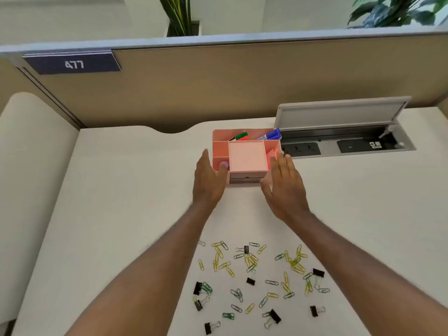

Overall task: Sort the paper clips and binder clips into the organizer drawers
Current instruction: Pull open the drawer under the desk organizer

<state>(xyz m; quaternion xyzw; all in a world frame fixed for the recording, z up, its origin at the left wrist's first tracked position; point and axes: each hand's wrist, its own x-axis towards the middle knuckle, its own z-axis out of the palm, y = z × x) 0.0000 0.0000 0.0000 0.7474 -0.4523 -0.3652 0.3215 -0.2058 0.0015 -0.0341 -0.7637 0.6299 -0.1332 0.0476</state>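
Desk [121, 190]: lies under both hands. Pink organizer [246, 156]: I see it between left hand [208, 180] and right hand [283, 183], whose straight fingers flank its sides and grasp nothing. Binder clips [251, 281] and paper clips [224, 265]: scattered behind the wrists, between the forearms.

A pink organizer [246, 156] stands upright between the straight fingers [205, 161] of both hands, its two front drawers [246, 178] closed. Yellow and green paper clips [252, 260] and black binder clips [251, 280] lie scattered flat on the worktop [121, 190], well back from the fingers, towards the person.
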